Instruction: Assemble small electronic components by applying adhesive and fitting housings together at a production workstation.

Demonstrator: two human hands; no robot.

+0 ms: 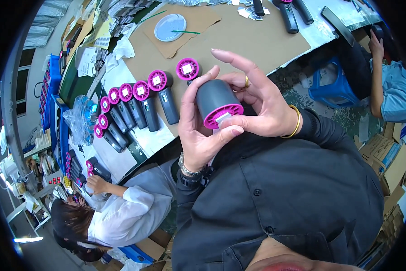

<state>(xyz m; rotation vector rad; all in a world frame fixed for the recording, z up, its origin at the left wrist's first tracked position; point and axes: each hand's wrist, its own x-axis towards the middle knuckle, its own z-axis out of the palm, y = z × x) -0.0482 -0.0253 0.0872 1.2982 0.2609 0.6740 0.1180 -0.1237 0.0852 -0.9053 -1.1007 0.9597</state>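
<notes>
A grey hair dryer point(218, 97) with a pink vented end is held up in front of my chest, that end turned toward me. My left hand point(195, 137) wraps its left side, with the thumb at the pink rim. From the right, my right hand point(268, 106) closes around the barrel, its index finger raised off it. Both thumbs meet at a small white square piece point(222, 117) on the middle of the pink end. The handle is hidden. Just beyond my fingers lies another hair dryer point(187, 68) with a white square on its pink end.
A row of similar hair dryers point(148, 108) lies along the left of the brown-covered table point(266, 40). Farther back sits a white round lid point(170, 27) with green strips. A co-worker in white point(130, 203) works at left; another person point(395, 90) is near a blue stool point(331, 86).
</notes>
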